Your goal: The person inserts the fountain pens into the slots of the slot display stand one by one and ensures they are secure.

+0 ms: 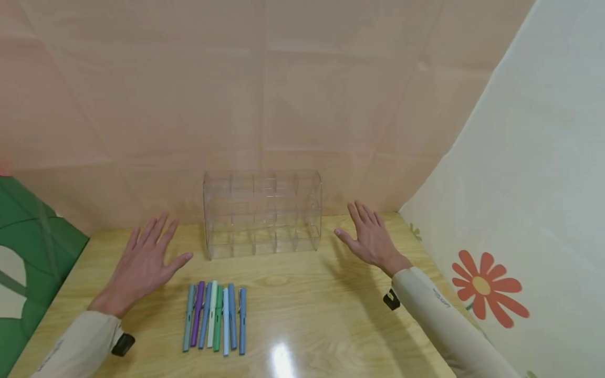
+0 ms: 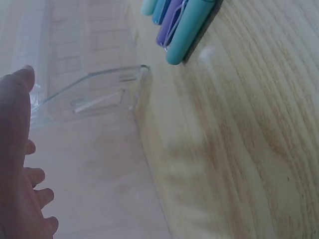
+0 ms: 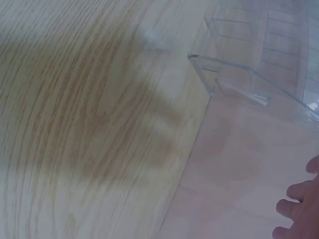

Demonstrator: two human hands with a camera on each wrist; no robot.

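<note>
My left hand [image 1: 146,262] is held over the left part of the table, fingers spread, with nothing in it. Across from it, my right hand [image 1: 371,239] also has its fingers stretched out and holds nothing. Between the two hands, at the back, stands a clear plastic organizer [image 1: 262,247] with rows of small compartments. Its side panel [image 2: 104,94] shows in the left wrist view. Several capped pens [image 1: 217,317] lie side by side in front of it, in blue, green, pale mint and purple. The teal pen [image 2: 189,32] is at the row's left end, closest to my left hand.
The wood-grain table [image 1: 307,315] ends at a pinkish-beige cloth [image 1: 283,105] hanging behind the organizer. On the right hangs a white cloth with a red flower [image 1: 482,286]. Green patterned fabric [image 1: 28,252] borders the left edge.
</note>
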